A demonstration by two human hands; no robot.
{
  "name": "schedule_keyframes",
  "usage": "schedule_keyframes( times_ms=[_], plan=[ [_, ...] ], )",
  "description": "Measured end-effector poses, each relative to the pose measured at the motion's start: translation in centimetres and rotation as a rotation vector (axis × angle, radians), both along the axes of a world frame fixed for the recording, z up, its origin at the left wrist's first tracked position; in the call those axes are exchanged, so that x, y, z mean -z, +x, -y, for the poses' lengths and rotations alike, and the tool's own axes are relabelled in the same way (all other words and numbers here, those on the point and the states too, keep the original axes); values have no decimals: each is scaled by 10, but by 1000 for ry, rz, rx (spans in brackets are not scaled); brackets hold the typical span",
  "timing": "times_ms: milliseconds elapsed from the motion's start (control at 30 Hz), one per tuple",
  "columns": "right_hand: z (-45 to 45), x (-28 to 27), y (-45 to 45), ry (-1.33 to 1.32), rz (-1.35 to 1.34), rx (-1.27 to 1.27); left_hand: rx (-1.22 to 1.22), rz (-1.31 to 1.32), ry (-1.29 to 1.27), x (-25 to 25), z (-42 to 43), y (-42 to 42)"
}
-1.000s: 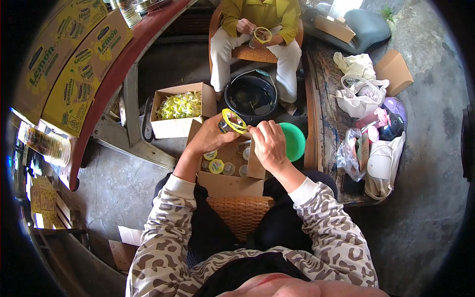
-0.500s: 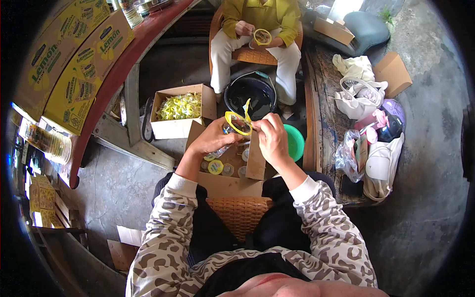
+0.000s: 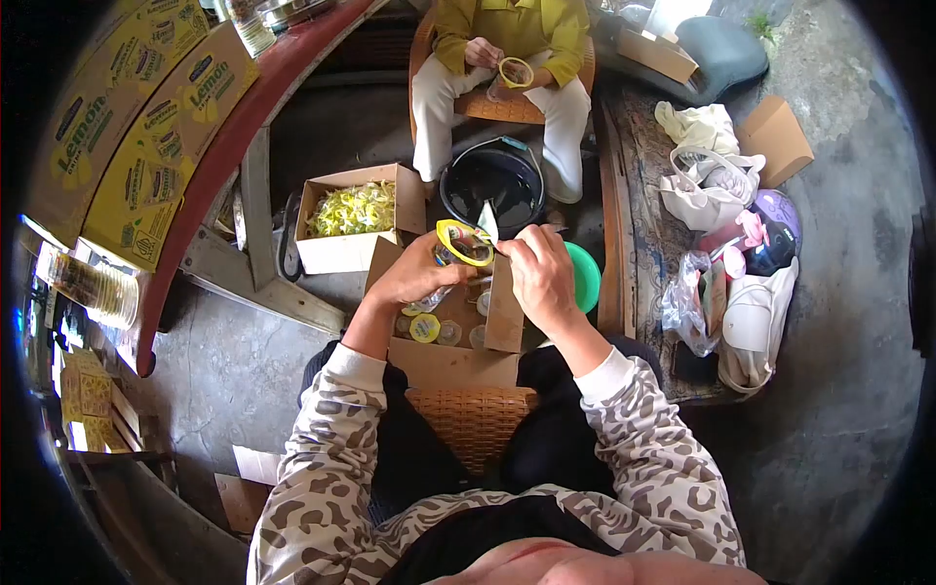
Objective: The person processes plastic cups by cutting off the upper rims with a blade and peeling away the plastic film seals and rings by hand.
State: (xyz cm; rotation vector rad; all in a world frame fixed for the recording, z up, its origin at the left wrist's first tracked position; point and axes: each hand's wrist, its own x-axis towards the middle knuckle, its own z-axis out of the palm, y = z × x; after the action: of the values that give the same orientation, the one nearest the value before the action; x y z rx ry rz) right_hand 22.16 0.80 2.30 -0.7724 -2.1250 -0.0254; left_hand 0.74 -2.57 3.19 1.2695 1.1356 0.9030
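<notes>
My left hand (image 3: 419, 276) is wrapped round a clear plastic drink cup (image 3: 466, 242) with a yellow rim, tilted with its mouth upward. From the rim rises a whitish strip of lid film (image 3: 487, 220). Fingers of my right hand (image 3: 546, 275) are pinched together at the strip's lower end, right beside the cup's edge; the exact grip is partly hidden. Below both hands stands an open cardboard box (image 3: 453, 367) holding several cups, one with a yellow printed lid (image 3: 424, 328).
Yellow film scraps fill a carton (image 3: 341, 255) ahead to the left. A black bucket (image 3: 449, 198) and a green basin (image 3: 585, 278) stand ahead. Opposite sits a person (image 3: 512, 44) holding a similar cup. Bags (image 3: 707, 200) lie on the right bench; lemon drink cartons (image 3: 146, 185) line the left.
The lid strip has shifted down slightly and turned its whitish side toward me. The cup is tilted a little more. Both my hands stay in nearly the same place.
</notes>
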Motion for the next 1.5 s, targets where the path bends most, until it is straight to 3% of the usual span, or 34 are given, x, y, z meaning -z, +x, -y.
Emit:
schedule_keyframes(
  times_ms=[133,200,233,267,433,467,533,567,667,800,900,967,1033,1167,1300,1500],
  plan=[
    [4,-13,3,-329,-160,49,-26,-45,58,7,-6,-2],
    [10,-34,9,-388,-144,48,-154,14,129,19,-9,-2],
    [15,-50,11,-399,-94,45,-152,-61,45,16,-12,-4],
    [20,-66,11,-412,-100,57,-183,-112,213,35,-20,-7],
    [48,-128,10,-209,108,-185,-447,-80,-3,18,-13,-6],
    [53,-134,6,-185,111,-216,-476,-141,10,42,-26,-19],
    [70,-144,-4,-214,1,-292,-468,-17,-48,75,-30,-47],
    [77,-143,-11,-231,-23,-276,-224,-537,348,120,-36,-85],
    [93,-157,-17,-336,1,-249,-473,-205,-9,46,-21,-40],
    [72,-158,7,-292,-300,-413,-558,-114,-21,35,-20,-21],
    [70,-149,-12,-270,-589,-509,-485,-473,122,46,-19,-58],
    [74,-147,-30,-251,-835,-582,-564,-338,129,24,-13,-47],
    [76,-140,-31,-252,-959,-561,-564,-204,84,37,-18,-38],
    [70,-129,-22,-278,-919,-537,-556,-85,51,42,-23,-35],
    [68,-126,-22,-311,-846,-608,-544,-214,42,44,-23,-45],
    [66,-129,-28,-331,-710,-617,-550,-189,115,43,-25,-53]
  ],
)
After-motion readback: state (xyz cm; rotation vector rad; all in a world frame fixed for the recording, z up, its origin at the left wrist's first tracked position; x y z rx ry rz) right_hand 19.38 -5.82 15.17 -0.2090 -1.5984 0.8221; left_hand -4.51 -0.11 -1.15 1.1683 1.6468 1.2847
